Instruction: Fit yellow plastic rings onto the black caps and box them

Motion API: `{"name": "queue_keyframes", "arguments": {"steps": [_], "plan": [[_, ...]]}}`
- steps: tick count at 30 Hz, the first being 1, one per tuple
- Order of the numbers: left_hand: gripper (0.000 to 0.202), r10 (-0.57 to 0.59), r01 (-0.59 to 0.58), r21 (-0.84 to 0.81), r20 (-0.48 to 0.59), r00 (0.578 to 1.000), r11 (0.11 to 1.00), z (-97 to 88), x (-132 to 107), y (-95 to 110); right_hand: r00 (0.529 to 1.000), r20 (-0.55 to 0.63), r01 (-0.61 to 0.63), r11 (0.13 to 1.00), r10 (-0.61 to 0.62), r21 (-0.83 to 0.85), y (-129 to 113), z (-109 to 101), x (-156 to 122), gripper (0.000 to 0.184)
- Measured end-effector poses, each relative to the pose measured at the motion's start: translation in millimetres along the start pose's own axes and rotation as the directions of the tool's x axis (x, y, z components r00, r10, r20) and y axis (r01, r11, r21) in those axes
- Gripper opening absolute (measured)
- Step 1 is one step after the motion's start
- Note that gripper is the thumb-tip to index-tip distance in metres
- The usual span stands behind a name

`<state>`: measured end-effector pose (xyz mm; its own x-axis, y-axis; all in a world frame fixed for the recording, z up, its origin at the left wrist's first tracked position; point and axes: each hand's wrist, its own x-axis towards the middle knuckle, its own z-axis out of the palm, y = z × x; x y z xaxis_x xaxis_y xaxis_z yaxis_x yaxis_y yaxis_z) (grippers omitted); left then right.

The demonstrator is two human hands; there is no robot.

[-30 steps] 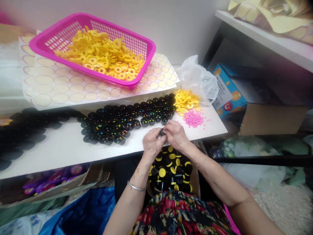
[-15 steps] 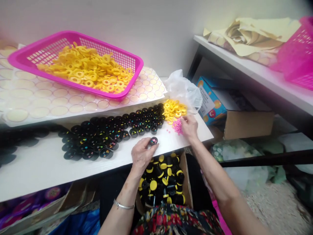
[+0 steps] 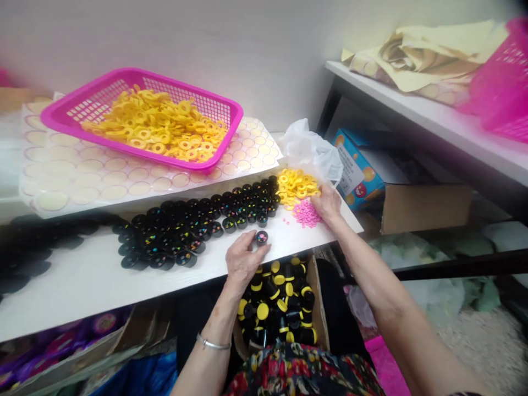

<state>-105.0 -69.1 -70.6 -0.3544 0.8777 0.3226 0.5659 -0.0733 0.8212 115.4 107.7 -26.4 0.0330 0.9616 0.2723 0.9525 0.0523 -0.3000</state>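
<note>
One small black cup [image 3: 262, 238] sits in my left grip [image 3: 242, 256], thumb and fingers curved against its outer wall; its mouth faces up with coloured bits inside. It is to the left of the pink pile [image 3: 306, 213] and nearer to me; whether its base rests on the table [image 3: 165, 289], I cannot tell. I judge the cup light and stiff, hard plastic by its shine, so a mild squeeze should hold it without denting. That smooth curve may slip if I pinch right at the rim; lower on the wall is safer, kept level, as the bits look loose and a tilt could spill them. My right grip [image 3: 329, 203] is just right of the pink pile, by the yellow rings [image 3: 296, 184] beyond it; its fingertips are hidden, so I cannot tell if they pinch anything. The rings look light and smooth, best taken by the outer edge. The pink pieces seem tiny and apt to skid, wanting fingertips only. More cups [image 3: 192, 212] crowd left of the pink pile, easily knocked, I'd think.
</note>
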Motion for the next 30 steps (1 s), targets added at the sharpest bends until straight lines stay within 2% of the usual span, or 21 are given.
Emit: {"name": "queue_keyframes", "arguments": {"steps": [2,5,8,10,12,13,15,17,19,21,23,25,27,30], "plan": [[0.045,0.004,-0.004,-0.093,0.0,1.0,0.996,-3.1,0.5,-1.4,0.993,-0.077,0.092,0.996,-0.093,-0.011,2.8,-4.5,-6.5,0.031],[0.036,-0.003,-0.007,-0.255,-0.041,0.999,0.967,-11.3,-1.0,3.6,0.961,-0.214,0.19,0.98,-0.174,0.057,4.9,-13.3,-22.0,0.028],[0.021,-0.045,0.001,-0.308,-0.136,0.99,0.951,-17.9,-6.0,21.7,0.943,-0.284,0.261,0.915,-0.174,0.306,-4.3,-25.0,-48.8,0.023],[0.018,-0.124,0.069,-0.361,-0.132,0.983,0.93,-19.4,-9.9,40.9,0.943,-0.266,0.313,0.81,-0.201,0.496,-18.3,-34.5,-73.9,0.021],[0.024,-0.27,0.229,-0.484,-0.017,0.963,0.845,-19.5,-12.4,61.7,0.909,-0.257,0.416,0.694,-0.327,0.588,-35.3,-44.2,-102.0,0.021],[0.028,-0.333,0.329,-0.542,0.094,0.938,0.773,-19.7,-13.0,70.8,0.877,-0.253,0.474,0.646,-0.409,0.598,-43.4,-48.6,-115.7,0.021],[0.03,-0.376,0.488,-0.61,0.312,0.872,0.625,-21.3,-13.2,83.6,0.782,-0.248,0.591,0.555,-0.571,0.586,-56.2,-56.0,-139.0,0.018],[0.027,-0.37,0.583,-0.635,0.451,0.813,0.506,-25.1,-13.1,87.5,0.705,-0.23,0.648,0.478,-0.671,0.593,-63.7,-61.0,-154.5,0.021],[0.023,-0.396,0.626,-0.655,0.487,0.778,0.423,-30.2,-13.3,84.3,0.688,-0.158,0.602,0.437,-0.708,0.668,-67.2,-64.6,-161.4,0.025],[0.022,-0.446,0.635,-0.672,0.468,0.763,0.381,-34.8,-13.5,78.4,0.718,-0.041,0.466,0.436,-0.695,0.77,-69.4,-67.5,-161.6,0.026],[0.021,-0.471,0.618,-0.689,0.431,0.77,0.379,-38.0,-12.7,73.2,0.732,0.069,0.318,0.43,-0.678,0.845,-72.4,-69.3,-157.9,0.024],[0.021,-0.468,0.59,-0.707,0.4,0.788,0.391,-39.5,-9.8,70.3,0.722,0.125,0.235,0.411,-0.68,0.881,-76.8,-68.8,-152.3,0.021],[0.021,-0.461,0.552,-0.722,0.356,0.813,0.416,-39.4,-4.5,69.2,0.714,0.123,0.239,0.405,-0.689,0.883,-81.6,-64.8,-145.6,0.022],[0.021,-0.435,0.46,-0.713,0.238,0.869,0.529,-36.3,6.3,67.3,0.74,0.066,0.337,0.454,-0.67,0.825,-87.3,-53.3,-134.2,0.024]]}}
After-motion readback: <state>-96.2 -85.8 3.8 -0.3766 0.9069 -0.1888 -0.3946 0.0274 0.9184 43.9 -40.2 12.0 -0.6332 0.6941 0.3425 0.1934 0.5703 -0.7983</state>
